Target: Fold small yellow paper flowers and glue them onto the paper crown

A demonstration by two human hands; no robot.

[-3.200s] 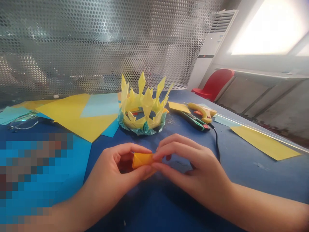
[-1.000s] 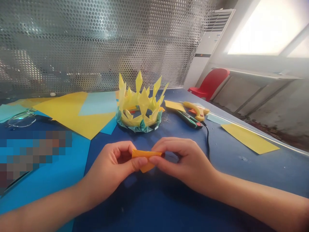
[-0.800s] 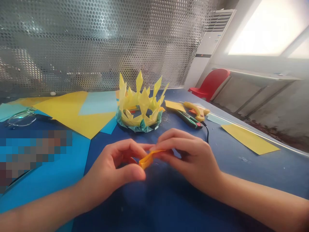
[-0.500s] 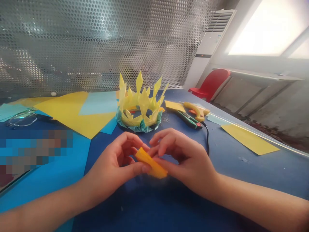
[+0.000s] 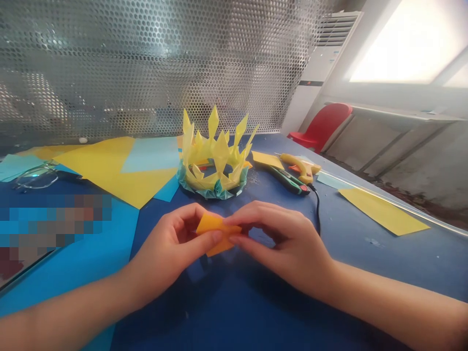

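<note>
Taking the folded orange paper (image 5: 209, 223) as the middle of the dial, a dark blue table (image 5: 226, 312) spreads all around below it, its surface scuffed and flecked with small pale marks. The left hand (image 5: 175, 248) and right hand (image 5: 287, 239) both have their fingers (image 5: 256, 212) pinched on that paper, over the table's near part.

At 12 stands a pale yellow paper crown (image 5: 221, 153) with a teal base. Toward 10 lie a large yellow sheet (image 5: 106, 170), a light blue sheet (image 5: 151, 155) overlapping it, and, farther out, clear glasses (image 5: 35, 176). Between 8 and 9, a bright blue sheet (image 5: 119, 243) reaches under the left forearm. At 2 rest a green-and-black cutter (image 5: 288, 180) and a yellow glue gun (image 5: 310, 169); at 3, a yellow strip (image 5: 383, 212).

Beyond the table, a perforated metal panel (image 5: 146, 73) fills 10 to 12. A white louvred unit (image 5: 321, 58) rises at 1; a red chair (image 5: 327, 126) and a glaring window (image 5: 405, 44) sit toward 2.
</note>
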